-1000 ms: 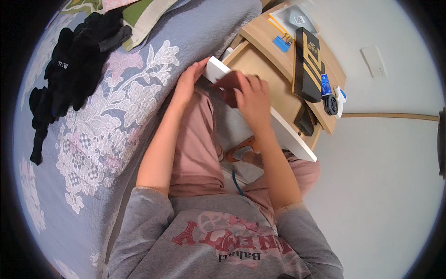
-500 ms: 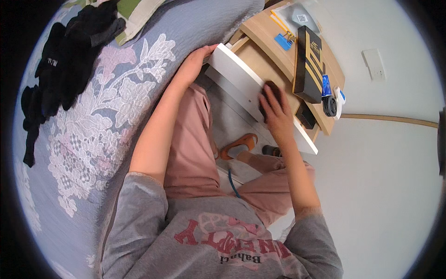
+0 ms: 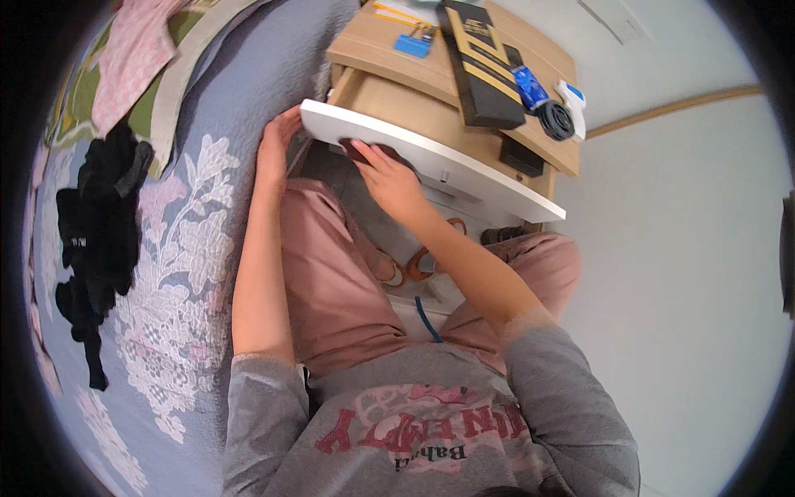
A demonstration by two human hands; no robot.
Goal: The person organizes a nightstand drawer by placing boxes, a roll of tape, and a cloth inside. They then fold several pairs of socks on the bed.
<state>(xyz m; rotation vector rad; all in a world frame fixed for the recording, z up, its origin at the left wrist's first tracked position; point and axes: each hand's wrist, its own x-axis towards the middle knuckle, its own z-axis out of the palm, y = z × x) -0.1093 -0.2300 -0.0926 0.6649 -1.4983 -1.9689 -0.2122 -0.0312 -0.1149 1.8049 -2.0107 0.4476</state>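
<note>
A white-fronted drawer (image 3: 497,189) stands pulled out of a light wooden nightstand (image 3: 377,41). At its left end, my left hand (image 3: 280,141) has its fingers closed round the corner of the front panel. My right hand (image 3: 387,184) presses a dark brown cloth (image 3: 354,151) flat against the outer face of that panel, left of a small fitting. Part of the cloth is hidden under my fingers. Inside the drawer, a small black box (image 3: 522,156) sits near the right end.
On the nightstand top lie a long black-and-gold box (image 3: 482,70), a blue binder clip (image 3: 414,43), a blue packet (image 3: 530,87), a coiled black cable (image 3: 555,121) and a white device (image 3: 573,103). The bed (image 3: 211,108), with black garments (image 3: 103,219), flanks my left side.
My right hand has slid the cloth leftward along the drawer front, toward my left hand. My left hand stays at the left corner. The view has shifted, bringing a pink cloth into sight.
</note>
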